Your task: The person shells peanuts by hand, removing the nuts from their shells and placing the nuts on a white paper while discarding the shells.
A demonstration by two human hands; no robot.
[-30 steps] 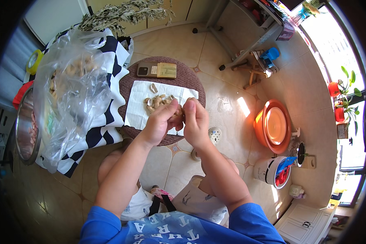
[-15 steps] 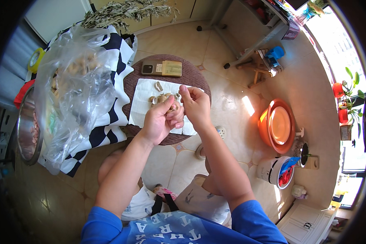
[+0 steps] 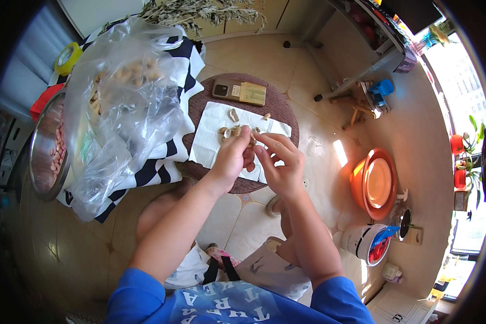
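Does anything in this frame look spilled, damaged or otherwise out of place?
Nothing looks damaged or spilled. Empty peanut shells lie loose on the white paper spread over the round brown mat, near both hands: left hand, right hand. The clear plastic bag slumps crumpled on the checkered cloth.

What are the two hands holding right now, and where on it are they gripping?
Both the left hand and the right hand pinch one small tan peanut shell between their fingertips, one at each end, above the white paper towel.
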